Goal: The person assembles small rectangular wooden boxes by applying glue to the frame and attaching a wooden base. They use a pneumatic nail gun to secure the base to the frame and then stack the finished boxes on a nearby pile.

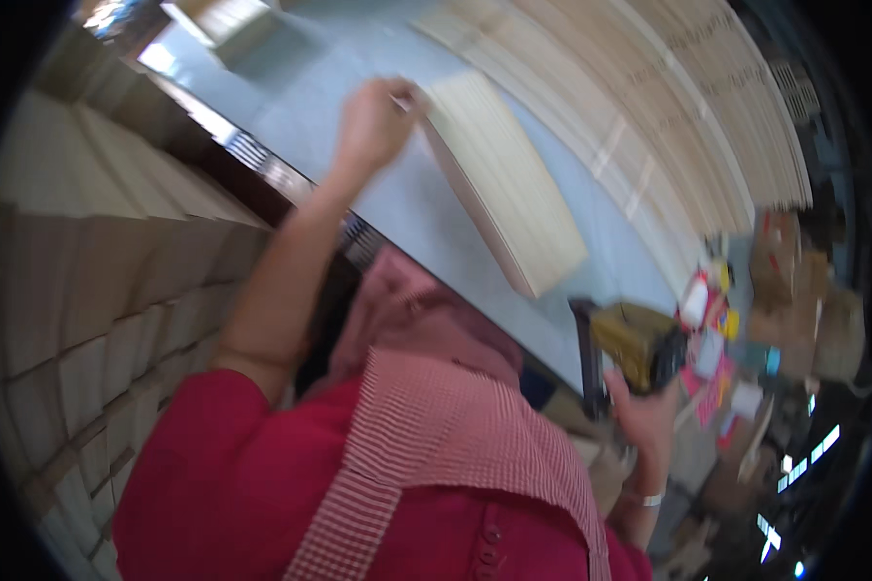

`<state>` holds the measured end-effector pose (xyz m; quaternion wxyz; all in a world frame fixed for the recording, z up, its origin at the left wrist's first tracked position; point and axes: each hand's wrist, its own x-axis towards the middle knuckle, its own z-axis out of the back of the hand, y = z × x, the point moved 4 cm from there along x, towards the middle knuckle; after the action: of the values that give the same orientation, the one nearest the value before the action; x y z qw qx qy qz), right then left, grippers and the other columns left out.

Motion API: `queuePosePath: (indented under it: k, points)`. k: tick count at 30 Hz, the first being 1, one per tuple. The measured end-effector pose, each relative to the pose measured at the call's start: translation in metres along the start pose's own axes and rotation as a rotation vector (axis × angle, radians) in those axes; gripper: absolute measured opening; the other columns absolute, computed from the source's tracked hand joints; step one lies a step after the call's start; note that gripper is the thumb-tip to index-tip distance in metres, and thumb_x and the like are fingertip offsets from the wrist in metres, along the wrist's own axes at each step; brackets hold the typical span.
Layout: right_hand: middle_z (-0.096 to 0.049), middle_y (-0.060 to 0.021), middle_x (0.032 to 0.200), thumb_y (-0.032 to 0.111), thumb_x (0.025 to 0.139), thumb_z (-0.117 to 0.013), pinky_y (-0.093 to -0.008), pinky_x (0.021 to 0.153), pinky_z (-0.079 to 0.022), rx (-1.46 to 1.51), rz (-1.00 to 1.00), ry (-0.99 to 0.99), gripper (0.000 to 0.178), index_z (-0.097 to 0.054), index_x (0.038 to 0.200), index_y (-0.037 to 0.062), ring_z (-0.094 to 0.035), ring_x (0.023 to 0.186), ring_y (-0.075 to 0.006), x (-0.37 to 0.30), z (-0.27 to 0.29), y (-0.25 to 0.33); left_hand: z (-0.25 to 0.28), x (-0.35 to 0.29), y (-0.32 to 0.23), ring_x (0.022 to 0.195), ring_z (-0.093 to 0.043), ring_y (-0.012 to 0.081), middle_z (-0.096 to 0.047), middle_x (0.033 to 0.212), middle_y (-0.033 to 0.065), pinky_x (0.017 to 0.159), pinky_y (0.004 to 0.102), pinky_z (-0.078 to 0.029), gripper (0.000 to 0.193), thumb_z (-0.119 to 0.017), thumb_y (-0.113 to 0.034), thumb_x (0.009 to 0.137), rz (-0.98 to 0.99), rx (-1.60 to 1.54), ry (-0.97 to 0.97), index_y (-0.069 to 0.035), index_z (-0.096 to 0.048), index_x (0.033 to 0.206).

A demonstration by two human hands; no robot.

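Observation:
A long pale wooden piece (509,179), shaped like a shallow box or thick board, lies slantwise on the grey-blue tabletop (310,102). At its far left corner is my left hand (378,121), fingers curled closed; blur hides whether they grip the corner or something small. My right hand (644,416) is wrapped round a yellow-brown and black nail gun (635,344) at the table's near right edge. The nail gun is held just off the near end of the wooden piece, apart from it.
Long stacked wooden boards (630,97) line the table's far side. Another wooden piece (228,24) sits at the far left. Piled wood blocks (97,290) stand to my left. Small bottles and packets (712,320) and cardboard boxes (794,290) are at the right.

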<state>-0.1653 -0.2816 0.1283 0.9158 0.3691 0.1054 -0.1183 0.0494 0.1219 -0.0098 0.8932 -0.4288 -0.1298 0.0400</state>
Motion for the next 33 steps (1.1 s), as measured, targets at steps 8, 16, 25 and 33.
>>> queuePosePath:
  k: [8, 16, 25, 33]
  points:
    - [-0.079, -0.0129, 0.094, 0.016, 0.084, -0.083, -0.0334, 0.076, -0.057, -0.012, 0.082, 0.054, 0.031, -0.076, 0.105, -0.0048, -0.075, 0.085, -0.0150, 0.014, -0.017, 0.028, -0.002, 0.011, 0.002, 0.093, -0.071, 0.0243, -0.075, 0.106, 0.0147, 0.083, 0.0377, -0.055, 0.045, -0.071, -0.036, 0.091, 0.110, 0.077, 0.061, -0.005, -0.074, 0.123]
    - [-0.079, -0.0117, 0.086, 0.017, 0.084, -0.084, -0.0317, 0.069, -0.056, 0.016, 0.113, 0.104, 0.028, -0.077, 0.102, -0.0044, -0.072, 0.077, -0.0120, 0.023, -0.023, 0.019, -0.013, 0.004, 0.005, 0.099, -0.070, 0.0262, -0.073, 0.112, 0.0140, 0.089, 0.0389, -0.055, 0.046, -0.069, -0.038, 0.092, 0.016, 0.137, -0.047, -0.006, -0.073, 0.124]
    - [-0.079, -0.0127, 0.099, 0.018, 0.084, -0.085, -0.0330, 0.079, -0.057, 0.046, -0.029, 0.098, 0.037, -0.074, 0.110, -0.0057, -0.073, 0.088, -0.0149, 0.019, -0.021, 0.006, -0.019, -0.015, -0.003, 0.096, -0.069, 0.0241, -0.068, 0.122, 0.0138, 0.087, 0.0381, -0.055, 0.046, -0.069, -0.035, 0.094, 0.081, 0.128, -0.133, -0.005, -0.070, 0.128]
    - [-0.078, -0.0126, 0.105, 0.018, 0.086, -0.085, -0.0334, 0.084, -0.056, 0.015, 0.081, 0.093, 0.038, -0.071, 0.114, -0.0051, -0.072, 0.093, -0.0168, 0.032, 0.000, 0.024, -0.024, -0.014, 0.002, 0.095, -0.069, 0.0242, -0.068, 0.123, 0.0148, 0.087, 0.0384, -0.055, 0.044, -0.068, -0.034, 0.096, 0.031, 0.141, -0.163, -0.004, -0.070, 0.129]
